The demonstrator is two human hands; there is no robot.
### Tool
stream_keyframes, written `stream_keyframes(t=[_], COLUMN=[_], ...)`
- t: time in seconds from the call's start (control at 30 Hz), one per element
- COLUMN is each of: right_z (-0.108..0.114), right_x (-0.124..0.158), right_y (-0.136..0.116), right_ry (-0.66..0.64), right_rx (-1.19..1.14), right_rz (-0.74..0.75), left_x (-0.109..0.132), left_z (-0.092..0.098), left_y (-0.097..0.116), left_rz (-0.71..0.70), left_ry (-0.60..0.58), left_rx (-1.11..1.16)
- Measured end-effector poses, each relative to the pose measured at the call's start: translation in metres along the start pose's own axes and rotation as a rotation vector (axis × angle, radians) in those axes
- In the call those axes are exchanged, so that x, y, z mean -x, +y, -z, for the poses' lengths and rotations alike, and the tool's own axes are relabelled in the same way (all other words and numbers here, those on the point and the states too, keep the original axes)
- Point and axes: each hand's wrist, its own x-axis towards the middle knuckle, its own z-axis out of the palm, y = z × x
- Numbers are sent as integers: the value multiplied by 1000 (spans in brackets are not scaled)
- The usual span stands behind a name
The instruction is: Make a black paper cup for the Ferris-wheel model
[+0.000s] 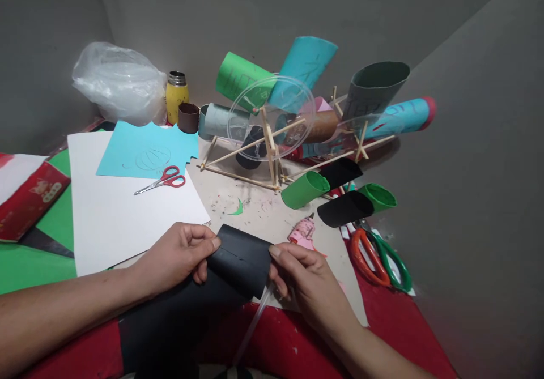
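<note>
1. Between two hands, held apart, is one black paper tube (238, 263); the left hand (181, 257) pinches its left end and the right hand (304, 274) its right end.
2. Just beyond the right hand lies one pink glue gun (302, 231).
3. Farther right, four short tubes rest close together: two green tubes (304, 191) and two black tubes (344, 209).
4. On the left, one blue sheet (127, 149) overlaps one white sheet (114, 220), with one pair of red-handled scissors (161, 183) across both.
5. Behind stand one yellow bottle (176, 101) and one plastic bag (121, 84).
</note>
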Motion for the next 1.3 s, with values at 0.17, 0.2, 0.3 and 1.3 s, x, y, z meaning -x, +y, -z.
stream_keyframes(t=[0.17,0.2,0.3,1.3], right_z=[-1,-1,-1,-2], right_x=[0,1,1,10], right_y=[-3,-4,-5,7], right_ry=[-18,-17,-13,-85], right_rx=[-10,-6,-2,-168], right_rz=[-13,-10,-12,-56], left_x=[1,1,1,3], left_z=[1,2,2,-4], left_y=[0,0,1,-3], left_rz=[-11,-11,-9,-7], left_ry=[-28,-29,-28,-89], left_rx=[-26,-30,-37,171])
